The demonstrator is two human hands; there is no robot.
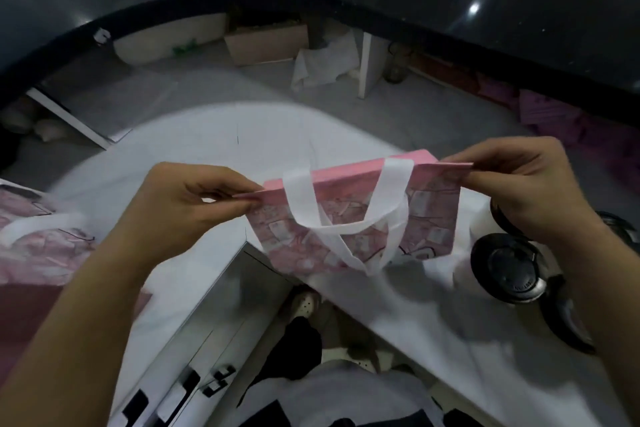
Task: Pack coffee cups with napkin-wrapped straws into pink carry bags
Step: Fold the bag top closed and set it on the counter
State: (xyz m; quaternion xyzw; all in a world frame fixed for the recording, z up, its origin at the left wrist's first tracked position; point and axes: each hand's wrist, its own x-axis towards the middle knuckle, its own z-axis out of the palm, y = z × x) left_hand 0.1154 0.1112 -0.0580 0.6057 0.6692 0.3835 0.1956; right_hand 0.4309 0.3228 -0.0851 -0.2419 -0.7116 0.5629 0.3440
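A pink carry bag (429, 218) with white ribbon handles hangs in the air above the white counter's inner corner. My left hand (194, 201) pinches its top left edge. My right hand (519, 187) pinches its top right edge. The bag's mouth looks nearly flat between them. Coffee cups with black lids (509, 267) stand on the counter at the right, just below my right hand. More pink bags (41, 250) lie flat on the counter at the far left. No straws or napkins show.
The white L-shaped counter (194, 149) wraps around me, with drawers with black handles (187, 388) below it. Beyond it, on the grey floor, sit a cardboard box (266, 42), white cloth (322, 66) and purple items (554, 111) under a dark curved counter.
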